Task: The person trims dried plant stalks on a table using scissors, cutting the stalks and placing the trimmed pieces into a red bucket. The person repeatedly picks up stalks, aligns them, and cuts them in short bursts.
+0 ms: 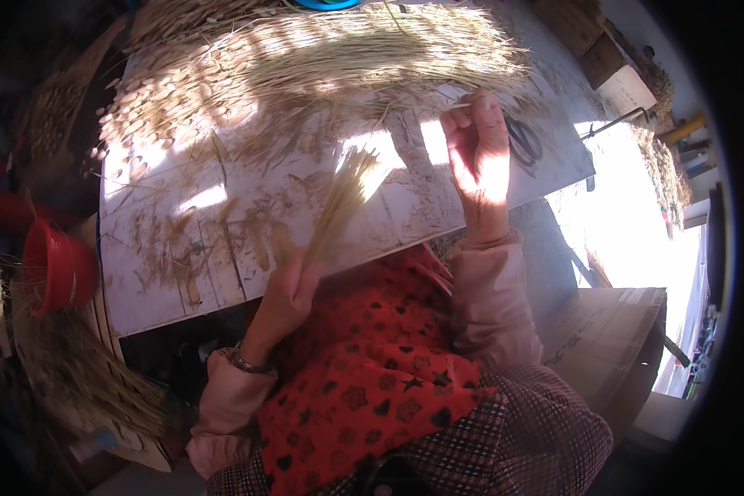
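Note:
My left hand (292,286) grips a slim bundle of dried grass stems (346,195) at the near edge of a white board table (155,304). The cut stem ends fan upward, slightly blurred; the bundle's lower end is hidden by the hand. Farther right, my right hand (478,139) is raised over the table with a thin pale stem (460,106) pinched at the fingertips. Just beyond its wrist lie the dark handles of scissors (526,144). A broad pile of dried grass (372,59) spans the table's far side, its fluffy seed heads (155,102) pointing left.
Chaff and broken stems litter the tabletop. On the left stand a red plastic bucket (53,266) and another bundle of dried grass (99,372). A cardboard box (601,347) is at the lower right. A blue ring-shaped object (325,4) shows at the top edge.

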Demonstrator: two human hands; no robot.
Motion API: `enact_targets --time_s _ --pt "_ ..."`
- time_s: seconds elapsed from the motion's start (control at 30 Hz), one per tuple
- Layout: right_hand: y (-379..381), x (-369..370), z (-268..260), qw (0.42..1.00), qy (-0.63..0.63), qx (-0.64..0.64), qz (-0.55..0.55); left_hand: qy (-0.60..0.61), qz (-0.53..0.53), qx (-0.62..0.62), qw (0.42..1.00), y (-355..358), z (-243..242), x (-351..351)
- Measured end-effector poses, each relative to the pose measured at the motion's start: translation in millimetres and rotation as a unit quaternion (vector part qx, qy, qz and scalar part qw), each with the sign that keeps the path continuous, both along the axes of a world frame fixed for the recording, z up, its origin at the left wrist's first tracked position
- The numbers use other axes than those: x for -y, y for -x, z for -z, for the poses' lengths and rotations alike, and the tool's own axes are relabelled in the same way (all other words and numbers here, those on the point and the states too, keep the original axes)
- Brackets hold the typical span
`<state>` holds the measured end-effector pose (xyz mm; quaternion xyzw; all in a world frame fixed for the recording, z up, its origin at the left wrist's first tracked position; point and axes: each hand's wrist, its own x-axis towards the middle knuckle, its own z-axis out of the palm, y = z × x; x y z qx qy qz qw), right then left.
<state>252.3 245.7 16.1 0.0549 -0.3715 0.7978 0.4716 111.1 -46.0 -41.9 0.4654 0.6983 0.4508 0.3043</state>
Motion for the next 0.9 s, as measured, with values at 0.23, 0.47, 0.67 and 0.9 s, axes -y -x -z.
enact_targets --time_s 0.23,0.47,0.67,0.9 --pt "-27 12 -18 0.979 -0.112 0.166 -0.031 0.011 0.006 -0.213 0.977 -9 -8 -11" --pt "-10 22 -3 0.829 -0.365 0.416 -0.078 0.023 0.032 -0.211 0.977 -8 -20 -7" --pt "-15 12 10 0.942 -0.191 0.274 -0.036 0.008 0.055 -0.117 0.992 -6 -25 -4" --pt "-35 -21 8 0.985 0.102 -0.105 -0.091 0.018 0.043 -0.064 0.997 -1 -25 -2"
